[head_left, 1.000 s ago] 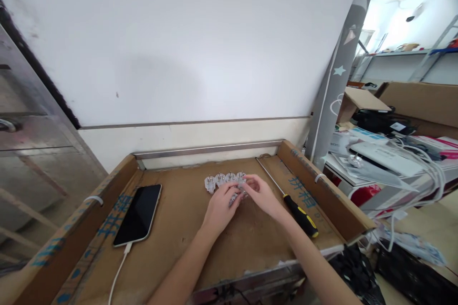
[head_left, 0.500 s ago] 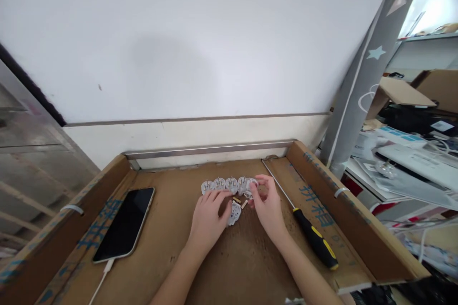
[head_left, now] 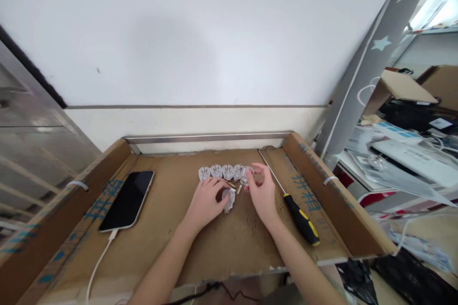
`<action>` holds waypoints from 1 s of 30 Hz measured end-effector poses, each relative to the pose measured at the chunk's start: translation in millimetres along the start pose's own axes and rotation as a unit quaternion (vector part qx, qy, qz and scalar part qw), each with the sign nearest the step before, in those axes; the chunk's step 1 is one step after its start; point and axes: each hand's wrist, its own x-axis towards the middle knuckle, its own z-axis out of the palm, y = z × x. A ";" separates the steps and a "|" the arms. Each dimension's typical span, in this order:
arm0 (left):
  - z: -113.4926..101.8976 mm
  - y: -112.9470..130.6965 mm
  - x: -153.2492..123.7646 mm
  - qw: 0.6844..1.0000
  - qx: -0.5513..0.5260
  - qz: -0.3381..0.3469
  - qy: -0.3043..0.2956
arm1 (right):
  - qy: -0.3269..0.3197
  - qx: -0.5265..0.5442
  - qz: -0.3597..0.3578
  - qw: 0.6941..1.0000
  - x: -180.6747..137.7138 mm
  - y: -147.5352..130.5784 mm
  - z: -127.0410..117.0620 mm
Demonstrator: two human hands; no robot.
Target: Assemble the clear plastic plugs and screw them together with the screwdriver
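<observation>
My left hand (head_left: 204, 201) has its thumb and fingers closed on a pale plug housing (head_left: 229, 202), tilted up off the cardboard. My right hand (head_left: 264, 193) curls thumb and fingers round a translucent plug part (head_left: 246, 172) at the right end of a row. In that row, several white plugs (head_left: 216, 170) stand side by side with their metal pins up. Small brass-coloured pieces (head_left: 239, 190) lie between my hands. The fingers partly hide both held parts.
A cardboard tray (head_left: 164, 248) with raised sides holds everything. On the left lies a phone (head_left: 128, 201) with a white cable (head_left: 96, 269). A black and yellow screwdriver (head_left: 302, 220) lies right of my right hand. Boxes and papers (head_left: 400, 152) crowd a surface beyond the tray.
The plug housing at my left hand lay flat and is now tipped up in its fingers. My right hand stays by the row's end. The view has tilted down somewhat.
</observation>
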 end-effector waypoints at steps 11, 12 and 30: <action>0.9 -7.2 -4.9 1.000 -0.002 -0.006 0.025 | 0.049 -0.008 -0.022 0.999 -3.5 10.7 0.5; 1.3 -7.6 -4.8 1.000 -0.002 -0.005 0.027 | 0.047 -0.012 -0.026 0.998 -3.3 11.2 1.5; -75.8 61.9 -3.4 0.963 -0.093 0.071 0.242 | 0.023 -0.076 -0.096 0.992 -0.1 18.7 8.6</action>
